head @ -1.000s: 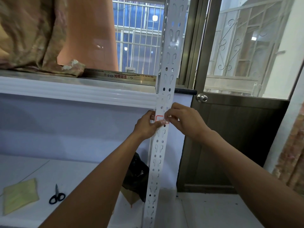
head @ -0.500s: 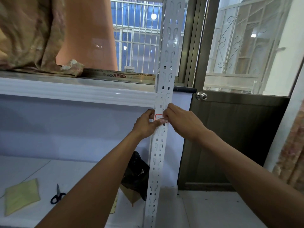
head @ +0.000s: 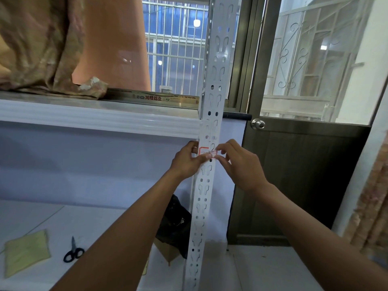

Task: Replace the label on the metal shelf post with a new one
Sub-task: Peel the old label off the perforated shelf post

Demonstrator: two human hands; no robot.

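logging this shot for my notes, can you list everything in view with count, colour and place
shelf post: 1, white, upright at centre
label: 1, white with red border, on the post between the hands
shelf: 1, white, left of the post
scissors: 1, black handles, lower shelf at left
cloth: 1, yellow, left of the scissors
bag: 1, black, behind the post, low
curtain: 1, brownish, top left
door: 1, dark brown, right of the post
doorknob: 1, silver, on the door
left hand: 1, fingers at the label
right hand: 1, fingertips at the label

Home storage corner: metal shelving (head: 100, 120), barred window (head: 176, 49), door (head: 294, 175), curtain (head: 37, 45).
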